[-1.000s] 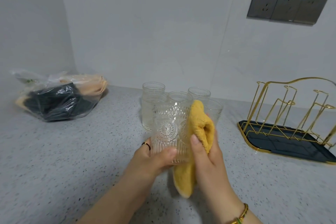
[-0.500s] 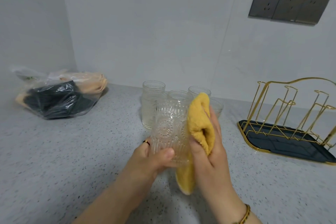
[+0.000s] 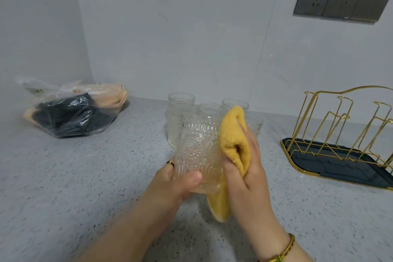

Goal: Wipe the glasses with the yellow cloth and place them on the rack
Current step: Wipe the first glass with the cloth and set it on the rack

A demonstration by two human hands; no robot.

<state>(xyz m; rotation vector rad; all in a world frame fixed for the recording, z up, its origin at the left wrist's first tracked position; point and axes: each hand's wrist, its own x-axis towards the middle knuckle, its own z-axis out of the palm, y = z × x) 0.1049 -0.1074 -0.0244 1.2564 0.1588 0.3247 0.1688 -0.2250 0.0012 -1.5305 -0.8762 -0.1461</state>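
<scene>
Left hand (image 3: pixel 176 181) gripping the base of an upright embossed glass tumbler (image 3: pixel 197 151) above the speckled countertop (image 3: pixel 85 176); right hand (image 3: pixel 244 172) clutching a bunched yellow cloth (image 3: pixel 234 140) against its side; further tumblers (image 3: pixel 181 102) clustered just behind; gold wire rack (image 3: pixel 340 130) at right.

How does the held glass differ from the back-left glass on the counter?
The left hand grips the held glass; the back-left glass stands untouched on the counter. The right hand presses the yellow cloth against the held glass; the back-left glass has none. Both are clear, patterned, upright.
</scene>
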